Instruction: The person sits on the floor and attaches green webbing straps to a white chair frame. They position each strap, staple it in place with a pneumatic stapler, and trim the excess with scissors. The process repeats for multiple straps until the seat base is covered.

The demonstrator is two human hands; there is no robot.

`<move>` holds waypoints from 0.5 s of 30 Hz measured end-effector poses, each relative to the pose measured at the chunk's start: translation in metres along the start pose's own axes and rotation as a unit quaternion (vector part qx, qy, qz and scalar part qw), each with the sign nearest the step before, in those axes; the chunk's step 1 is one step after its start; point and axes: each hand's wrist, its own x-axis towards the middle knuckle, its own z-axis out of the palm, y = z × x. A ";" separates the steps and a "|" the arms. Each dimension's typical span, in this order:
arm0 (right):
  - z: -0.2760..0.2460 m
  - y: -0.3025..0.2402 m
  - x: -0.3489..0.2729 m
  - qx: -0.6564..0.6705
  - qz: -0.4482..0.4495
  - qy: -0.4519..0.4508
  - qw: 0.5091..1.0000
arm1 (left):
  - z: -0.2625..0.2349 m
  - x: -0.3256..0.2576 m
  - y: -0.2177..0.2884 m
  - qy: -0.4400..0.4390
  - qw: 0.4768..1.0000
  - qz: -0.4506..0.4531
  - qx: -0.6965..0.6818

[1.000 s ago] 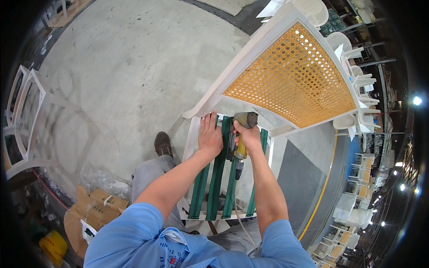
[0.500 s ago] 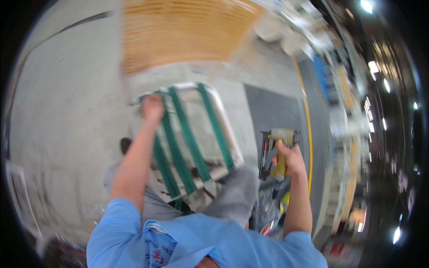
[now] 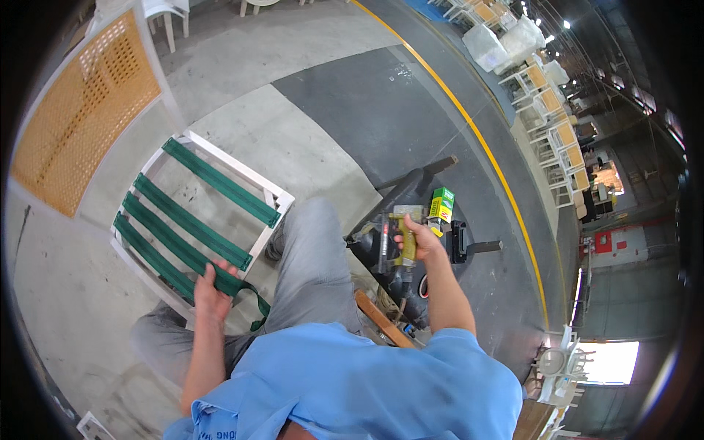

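A white chair frame lies before me, with several green webbing straps stretched across its seat. My left hand is closed at the near side of the seat, thumb on top, pinching one green strap. That strap's loose tail curls down over my grey trouser leg. Off to the right, my right hand grips a yellow-green staple or nail gun by its handle. The gun is upright, apart from the chair, above a black-covered surface.
The chair's woven cane back rises at the left. Under the gun, the black surface carries a green-and-yellow box. A wooden bar lies beside my leg. Rows of chairs stand beyond the yellow floor line.
My view has swung, putting the chair further left. My left hand has come from the seat's far side to a strap at its near side. My right hand still holds the gun.
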 end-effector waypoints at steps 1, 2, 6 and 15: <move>-0.003 0.009 0.010 0.012 -0.002 -0.010 1.000 | -0.003 -0.011 -0.018 -0.023 1.000 -0.015 -0.015; -0.003 0.014 0.019 0.036 -0.006 -0.026 0.999 | -0.008 -0.022 -0.032 -0.038 0.998 -0.035 -0.021; -0.033 0.023 0.024 0.089 -0.010 -0.047 0.995 | -0.031 -0.040 -0.057 -0.004 0.987 -0.162 -0.021; -0.077 0.021 -0.007 0.066 -0.014 0.070 0.995 | -0.025 -0.023 -0.070 0.073 0.994 -0.086 0.003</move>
